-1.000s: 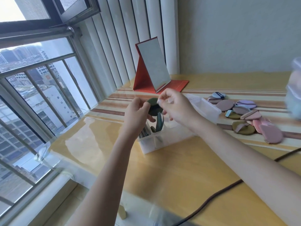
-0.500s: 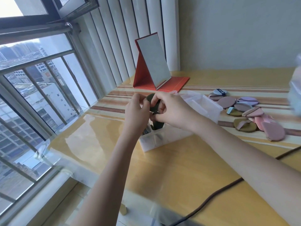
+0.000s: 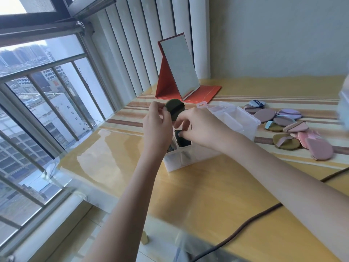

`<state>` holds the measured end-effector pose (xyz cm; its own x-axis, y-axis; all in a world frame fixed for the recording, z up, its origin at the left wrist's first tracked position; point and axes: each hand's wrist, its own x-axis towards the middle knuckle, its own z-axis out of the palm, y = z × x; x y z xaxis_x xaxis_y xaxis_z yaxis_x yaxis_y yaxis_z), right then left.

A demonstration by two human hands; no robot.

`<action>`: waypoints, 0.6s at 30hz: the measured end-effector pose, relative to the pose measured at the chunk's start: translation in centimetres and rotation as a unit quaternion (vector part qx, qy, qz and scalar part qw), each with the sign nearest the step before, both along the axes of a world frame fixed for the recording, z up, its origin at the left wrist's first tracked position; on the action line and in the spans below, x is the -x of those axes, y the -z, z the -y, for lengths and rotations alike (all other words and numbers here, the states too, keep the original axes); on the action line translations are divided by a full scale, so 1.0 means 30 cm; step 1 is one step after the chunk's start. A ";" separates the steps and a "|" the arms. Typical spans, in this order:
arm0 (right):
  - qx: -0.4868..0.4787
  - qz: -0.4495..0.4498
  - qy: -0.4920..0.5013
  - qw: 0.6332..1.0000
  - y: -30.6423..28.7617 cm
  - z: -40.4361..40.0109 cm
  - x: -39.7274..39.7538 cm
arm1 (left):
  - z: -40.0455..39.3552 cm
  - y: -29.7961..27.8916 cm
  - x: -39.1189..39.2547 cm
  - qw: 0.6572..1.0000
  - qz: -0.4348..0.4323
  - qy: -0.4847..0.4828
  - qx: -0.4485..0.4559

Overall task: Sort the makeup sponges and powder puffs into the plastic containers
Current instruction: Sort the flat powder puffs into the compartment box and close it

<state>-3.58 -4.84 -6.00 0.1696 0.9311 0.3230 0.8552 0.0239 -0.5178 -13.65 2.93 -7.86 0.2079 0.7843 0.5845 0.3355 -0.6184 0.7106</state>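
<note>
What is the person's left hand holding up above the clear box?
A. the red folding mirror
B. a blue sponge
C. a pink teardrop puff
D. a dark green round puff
D: the left hand pinches a dark green round puff above the clear box; the pink puffs lie on the table at the right.
</note>
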 end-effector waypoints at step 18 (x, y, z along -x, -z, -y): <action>-0.058 -0.130 0.084 0.986 0.019 -0.019 -0.039 | 0.010 -0.004 0.003 0.993 -0.046 0.098 0.051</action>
<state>-2.42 -4.28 -6.58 0.4095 0.8420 0.3511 0.6905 -0.0346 -0.7225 -13.75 2.64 -7.73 0.4114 0.7773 0.4759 0.2829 -0.6052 0.7441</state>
